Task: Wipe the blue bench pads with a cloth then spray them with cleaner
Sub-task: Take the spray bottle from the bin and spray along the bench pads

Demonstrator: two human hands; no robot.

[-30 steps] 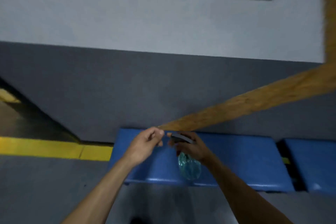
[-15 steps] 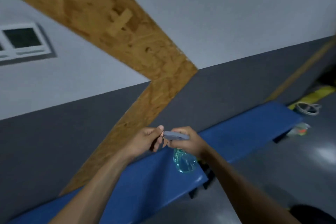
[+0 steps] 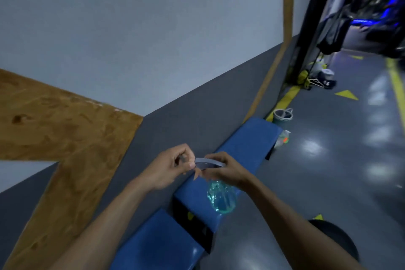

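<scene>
From the head camera, the spray bottle [image 3: 221,198] hangs in mid-air above the near end of the far blue bench pad [image 3: 245,149], its clear body holding pale blue-green liquid and its grey spray head uppermost; the right hand [image 3: 225,171] grips the bottle at the neck, fingers curled round just under the grey head, with what looks like the orange trigger tip poking out to the left of the bottle's neck; the left hand [image 3: 168,169] sits just left of the bottle, its thumb and fingers pinching the front tip of the grey head, at the nozzle, though motion blur hides exactly what the fingertips touch; both forearms reach toward the bottle from the lower edge of the view.

Below and left of the bottle lies the near blue bench pad [image 3: 157,245], parted from the far pad by a dark gap; both pads run along the foot of a wall whose lower band is dark grey and whose upper part is pale; a wooden board [image 3: 65,138] leans on the wall well left of the bottle; beyond the far pad's end, far right of the bottle, a grey bucket [image 3: 282,116] stands on the glossy grey floor, with a small clear bottle [image 3: 283,138] just below it beside the pad's end; no cloth can be made out in either hand.
</scene>
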